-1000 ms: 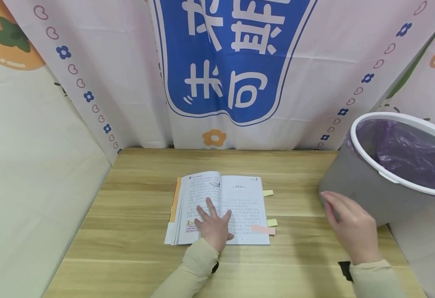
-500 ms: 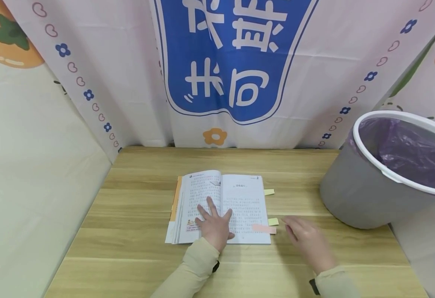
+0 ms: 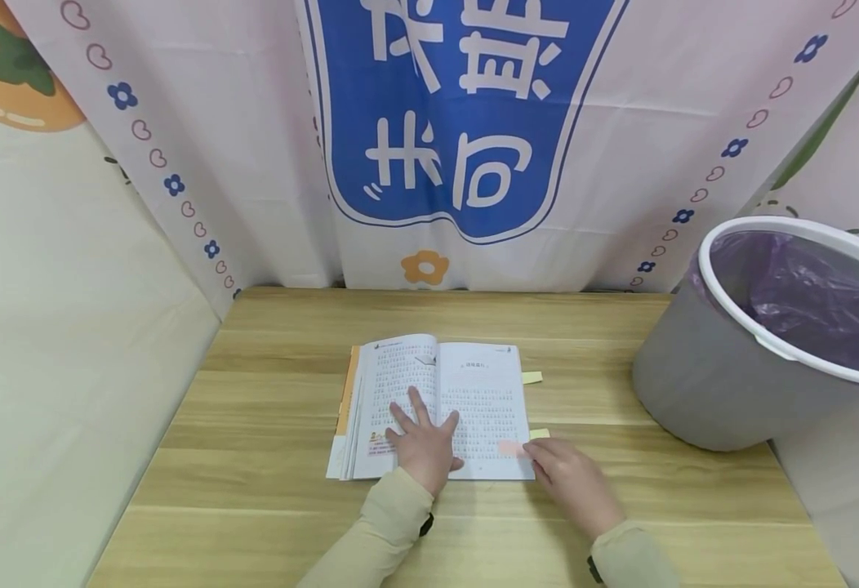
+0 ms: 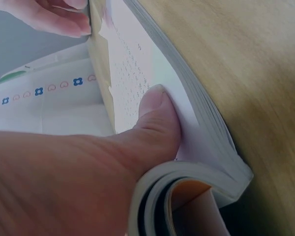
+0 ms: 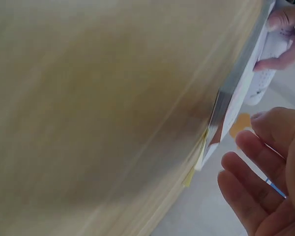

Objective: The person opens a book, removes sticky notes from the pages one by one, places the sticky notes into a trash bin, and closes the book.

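An open book (image 3: 474, 380) lies on the wooden table, its left pages bowed up near the spine. My left hand (image 3: 424, 449) presses across the inner part of the spread with fingers splayed; in the left wrist view its thumb (image 4: 157, 115) rests on the page. On the right page lies a pink sticky tab (image 3: 509, 448). My right hand (image 3: 572, 482) is at that tab's outer end, covering it in the head view. The right wrist view shows its thumb and loosely bent fingers slightly apart, nothing visible between them. Two yellow tabs (image 3: 531, 377) jut from the book's right edge.
A grey bin (image 3: 723, 384) with a white rim and purple liner (image 3: 819, 286) stands at the table's right side. A printed curtain (image 3: 268, 163) hangs behind the table (image 3: 268, 392).
My right hand has come left from beside the bin to the pink tab at the book's lower right edge. The left hand has stayed on the book.
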A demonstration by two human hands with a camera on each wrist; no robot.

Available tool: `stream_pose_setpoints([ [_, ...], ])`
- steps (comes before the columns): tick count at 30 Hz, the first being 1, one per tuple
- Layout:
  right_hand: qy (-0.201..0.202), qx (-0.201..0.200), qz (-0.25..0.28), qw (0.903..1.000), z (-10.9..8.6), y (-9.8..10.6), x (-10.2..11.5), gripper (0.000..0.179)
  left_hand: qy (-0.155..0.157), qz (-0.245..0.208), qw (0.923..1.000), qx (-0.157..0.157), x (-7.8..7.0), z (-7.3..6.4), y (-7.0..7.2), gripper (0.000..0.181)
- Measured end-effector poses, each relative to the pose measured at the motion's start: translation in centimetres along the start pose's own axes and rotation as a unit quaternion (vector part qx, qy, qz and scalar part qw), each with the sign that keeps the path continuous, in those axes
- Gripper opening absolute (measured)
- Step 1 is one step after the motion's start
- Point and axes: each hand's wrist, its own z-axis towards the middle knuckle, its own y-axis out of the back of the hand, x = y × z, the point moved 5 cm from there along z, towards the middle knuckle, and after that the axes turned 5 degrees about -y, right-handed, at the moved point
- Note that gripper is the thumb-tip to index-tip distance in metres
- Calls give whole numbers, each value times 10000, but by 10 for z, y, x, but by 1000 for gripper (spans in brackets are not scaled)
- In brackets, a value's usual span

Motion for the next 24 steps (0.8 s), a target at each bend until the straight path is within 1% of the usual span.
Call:
stream_pose_setpoints([
  [8, 171, 177, 86, 9997, 3, -9, 6, 38, -20, 17, 10000, 29, 0, 0, 1, 81],
  [12, 190, 371, 2, 9991, 4, -12, 8, 39, -28, 42, 10000, 12, 0, 0, 1, 82],
  [19, 91, 641, -111, 9978, 7, -14, 11, 39, -28, 11, 10000, 61, 1, 0, 2, 82],
  [24, 207, 770, -295, 9964, 9, -17, 11, 41, -35, 45, 10000, 76, 0, -1, 2, 82],
])
